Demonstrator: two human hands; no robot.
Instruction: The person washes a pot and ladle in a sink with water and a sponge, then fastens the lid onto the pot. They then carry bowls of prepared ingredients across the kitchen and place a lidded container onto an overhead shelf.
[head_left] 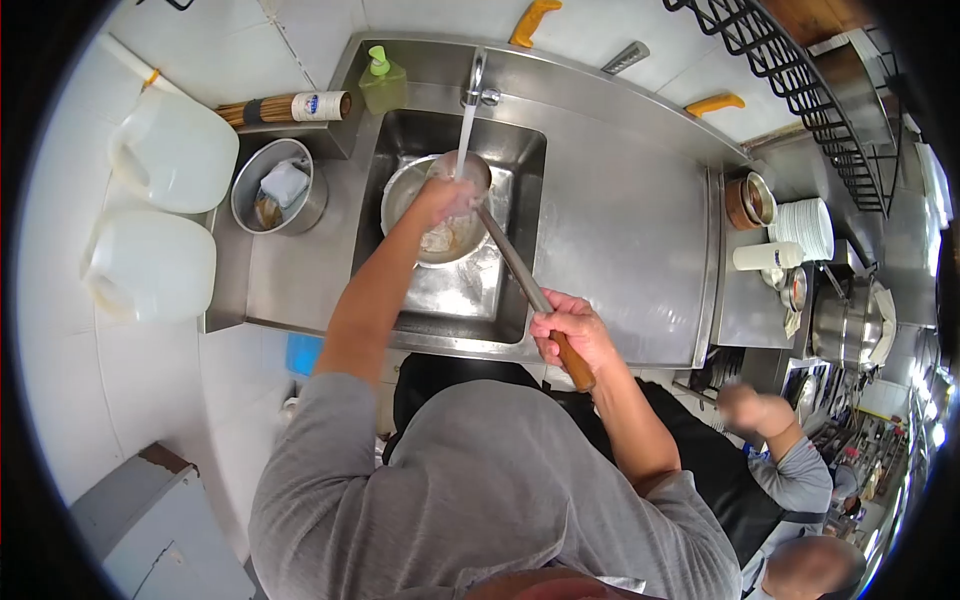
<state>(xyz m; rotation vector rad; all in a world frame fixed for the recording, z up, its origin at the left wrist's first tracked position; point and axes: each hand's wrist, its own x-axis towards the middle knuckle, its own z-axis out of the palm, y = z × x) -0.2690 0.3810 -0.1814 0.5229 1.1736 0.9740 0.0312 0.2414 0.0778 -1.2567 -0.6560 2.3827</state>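
My right hand point(578, 332) is closed around the wooden handle of a long metal ladle point(512, 258). The head of the ladle is over the sink, under the running stream of the tap point(478, 75). My left hand point(448, 200) is at the ladle's head in the falling water. Its fingers are blurred by the water, so what they grip, if anything, does not show. Below both sits a round metal basin point(400, 198) with cloudy water and some pale matter in it. The basin stands inside the steel sink point(518, 310).
Left of the sink stand a metal pot point(240, 200) with items inside, a green soap bottle point(383, 88), a bamboo brush point(285, 107) and white jugs point(150, 265). Plates point(805, 228) are stacked at right. A co-worker's hand point(755, 410) shows at lower right.
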